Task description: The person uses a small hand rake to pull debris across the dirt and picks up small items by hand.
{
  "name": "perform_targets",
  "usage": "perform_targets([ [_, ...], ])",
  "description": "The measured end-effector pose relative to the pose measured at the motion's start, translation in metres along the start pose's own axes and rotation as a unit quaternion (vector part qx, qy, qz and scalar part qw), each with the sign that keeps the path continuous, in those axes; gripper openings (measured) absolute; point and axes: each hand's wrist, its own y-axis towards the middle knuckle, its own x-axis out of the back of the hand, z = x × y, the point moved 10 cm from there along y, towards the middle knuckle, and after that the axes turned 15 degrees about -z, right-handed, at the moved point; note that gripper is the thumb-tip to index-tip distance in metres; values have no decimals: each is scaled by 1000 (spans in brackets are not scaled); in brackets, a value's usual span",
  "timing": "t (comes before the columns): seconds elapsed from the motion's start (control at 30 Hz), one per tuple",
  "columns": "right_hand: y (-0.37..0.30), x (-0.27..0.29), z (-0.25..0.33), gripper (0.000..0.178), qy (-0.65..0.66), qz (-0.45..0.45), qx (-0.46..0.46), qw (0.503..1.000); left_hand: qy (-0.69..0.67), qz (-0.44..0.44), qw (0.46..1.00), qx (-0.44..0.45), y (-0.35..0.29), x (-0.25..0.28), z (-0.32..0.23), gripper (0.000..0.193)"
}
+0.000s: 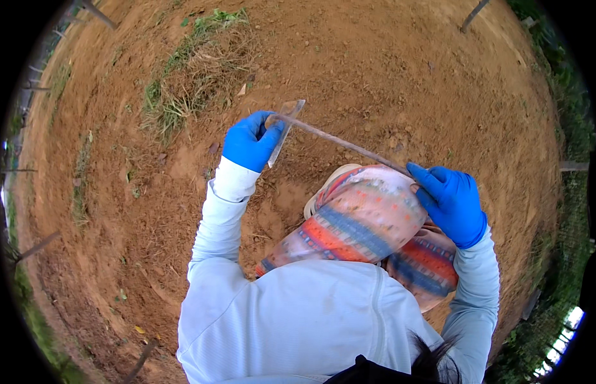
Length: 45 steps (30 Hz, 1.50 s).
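Note:
A small hoe with a thin wooden handle stretches between my two blue-gloved hands, above the soil and my knees. My left hand is closed at its head end, thumb and fingers pinching beside the flat, pale metal blade. A brownish patch shows where blade and handle meet. At the far end of the handle, my right hand is closed around it over my right knee. Part of that grip is hidden behind the fingers.
Bare reddish-brown soil spreads all around. A heap of pulled grass and dry weeds lies ahead to the left. My patterned trouser legs are bent below the hoe. Thin wooden stakes and greenery line the edges.

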Motion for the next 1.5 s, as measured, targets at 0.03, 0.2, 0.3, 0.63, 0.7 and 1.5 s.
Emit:
perform_targets([
  [0.03, -1, 0, 1, 38, -5, -7, 6, 1000, 15, -8, 1000, -25, 0, 1, -2, 29],
  [0.2, -5, 3, -2, 41, -18, -9, 22, 1000, -90, 32, 992, -85, -3, -2, 2, 28],
  [0.3, -4, 7, 1, 43, -40, -10, 49, 998, -185, 97, 978, -5, -1, -5, 6, 28],
  [0.63, -9, 11, 29, 51, -142, -5, 156, 978, 8, 33, 998, -44, 9, 6, -7, 14],
  [0.7, -10, 11, 32, 50, -159, -8, 164, 974, 18, 13, 999, -49, 10, 9, -8, 15],
  [1.5, -3, 5, 24, 49, -97, -14, 102, 990, -319, 0, 945, 75, 23, 4, 45, 30],
])
